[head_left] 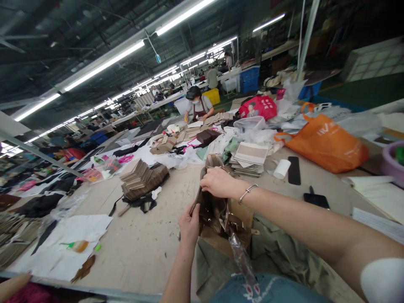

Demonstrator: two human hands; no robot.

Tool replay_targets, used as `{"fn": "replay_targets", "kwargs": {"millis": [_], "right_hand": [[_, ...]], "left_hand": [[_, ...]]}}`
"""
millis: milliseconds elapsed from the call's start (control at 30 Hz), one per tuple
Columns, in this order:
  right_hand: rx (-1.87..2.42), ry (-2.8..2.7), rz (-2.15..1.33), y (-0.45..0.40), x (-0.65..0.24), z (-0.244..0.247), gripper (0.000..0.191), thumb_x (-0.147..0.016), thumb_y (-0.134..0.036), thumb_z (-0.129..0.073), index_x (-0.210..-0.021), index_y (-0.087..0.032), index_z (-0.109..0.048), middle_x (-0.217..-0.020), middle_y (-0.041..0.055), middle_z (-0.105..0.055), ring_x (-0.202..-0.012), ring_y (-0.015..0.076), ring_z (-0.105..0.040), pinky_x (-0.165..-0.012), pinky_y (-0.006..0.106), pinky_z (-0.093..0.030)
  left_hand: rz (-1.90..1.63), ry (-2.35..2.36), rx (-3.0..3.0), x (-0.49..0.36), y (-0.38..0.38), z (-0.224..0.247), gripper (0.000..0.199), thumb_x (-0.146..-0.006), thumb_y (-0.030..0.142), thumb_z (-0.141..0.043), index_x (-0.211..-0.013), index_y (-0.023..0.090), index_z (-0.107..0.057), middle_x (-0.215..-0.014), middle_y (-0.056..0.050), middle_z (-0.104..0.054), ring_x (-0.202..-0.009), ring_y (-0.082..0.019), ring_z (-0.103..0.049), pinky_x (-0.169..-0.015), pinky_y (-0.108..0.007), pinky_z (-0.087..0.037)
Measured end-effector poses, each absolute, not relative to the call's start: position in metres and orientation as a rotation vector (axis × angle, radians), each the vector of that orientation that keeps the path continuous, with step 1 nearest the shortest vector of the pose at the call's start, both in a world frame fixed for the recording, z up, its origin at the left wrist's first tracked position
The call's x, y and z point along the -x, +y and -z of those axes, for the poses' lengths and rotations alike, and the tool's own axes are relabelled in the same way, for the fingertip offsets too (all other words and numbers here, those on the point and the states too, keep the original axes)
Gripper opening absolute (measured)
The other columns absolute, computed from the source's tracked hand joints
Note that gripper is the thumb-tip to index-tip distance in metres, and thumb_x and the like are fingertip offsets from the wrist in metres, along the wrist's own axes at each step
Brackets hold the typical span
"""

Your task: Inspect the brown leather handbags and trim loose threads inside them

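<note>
The bag [233, 210] is brown, with gold-coloured metal fittings. Left hand [189, 221] and right hand [217, 182] both grip its edge.

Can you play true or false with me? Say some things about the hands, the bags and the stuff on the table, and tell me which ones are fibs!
1. The right arm has a silver bracelet near the right hand. True.
2. The big carry bag on the table is green. False: it is an orange bag.
3. The left hand holds the side of an open brown bag. True.
4. The little bottle with the green tip is inside a blue box. False: the bottle lies on white paper.
5. The white roll is beside a flat black thing. True.
6. The person across the table has a bare head. False: that person wears a dark cap.
</note>
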State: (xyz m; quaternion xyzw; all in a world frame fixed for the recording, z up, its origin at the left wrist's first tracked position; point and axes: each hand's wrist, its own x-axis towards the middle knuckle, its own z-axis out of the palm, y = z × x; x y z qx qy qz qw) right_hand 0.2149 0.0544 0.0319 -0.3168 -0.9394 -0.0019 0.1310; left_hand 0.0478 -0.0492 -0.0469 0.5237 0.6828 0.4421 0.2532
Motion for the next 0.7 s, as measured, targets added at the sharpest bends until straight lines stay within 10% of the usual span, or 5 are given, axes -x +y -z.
{"fn": "replay_targets", "kwargs": {"millis": [700], "right_hand": [[0.842,-2.695,0.09,0.061,-0.216,-0.025,0.019,-0.086,-0.03,-0.055,-0.081,-0.015,-0.067,-0.079,0.0083,-0.068,-0.083,0.023,-0.055,-0.074,0.035,-0.033]], "left_hand": [[-1.055,1.893,-1.57,-0.049,-0.045,0.036,0.034,-0.083,0.042,-0.049,-0.092,0.014,-0.067,-0.074,-0.002,-0.068,-0.069,-0.016,-0.061,-0.062,-0.023,-0.044]]}}
